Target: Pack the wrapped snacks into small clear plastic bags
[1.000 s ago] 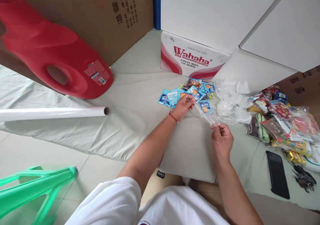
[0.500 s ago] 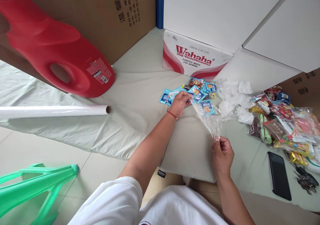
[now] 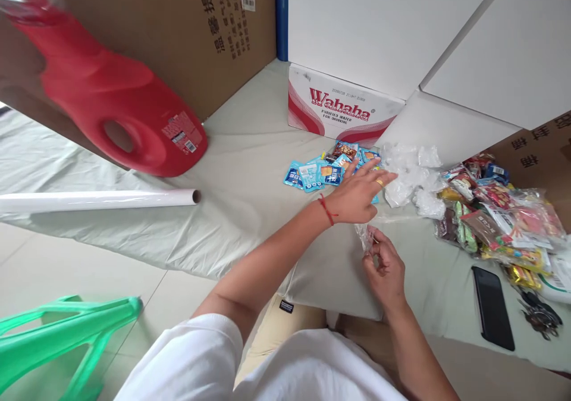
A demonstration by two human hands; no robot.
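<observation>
My left hand [image 3: 359,194], with a red string bracelet and a ring, is over the right part of a pile of blue snack packets [image 3: 314,174], its fingers spread. Below and right of it, my right hand [image 3: 384,264] pinches a clear plastic bag [image 3: 363,238] between thumb and fingers. The bag hangs bunched at the fingertips, and its upper end is partly hidden under my left hand. Crumpled clear plastic bags [image 3: 413,172] lie in a heap just right of the blue packets.
Mixed snack packets [image 3: 504,210] are heaped at the right, near a black phone [image 3: 493,307] and keys [image 3: 540,315]. A Wahaha box [image 3: 341,106] stands behind. On the left are a red jug [image 3: 120,103], a white roll [image 3: 98,199] and a green stool [image 3: 71,323].
My left hand has let go of the clear bag, opened and moved right over the packets. My right hand has shifted slightly left with the bag, which is no longer stretched.
</observation>
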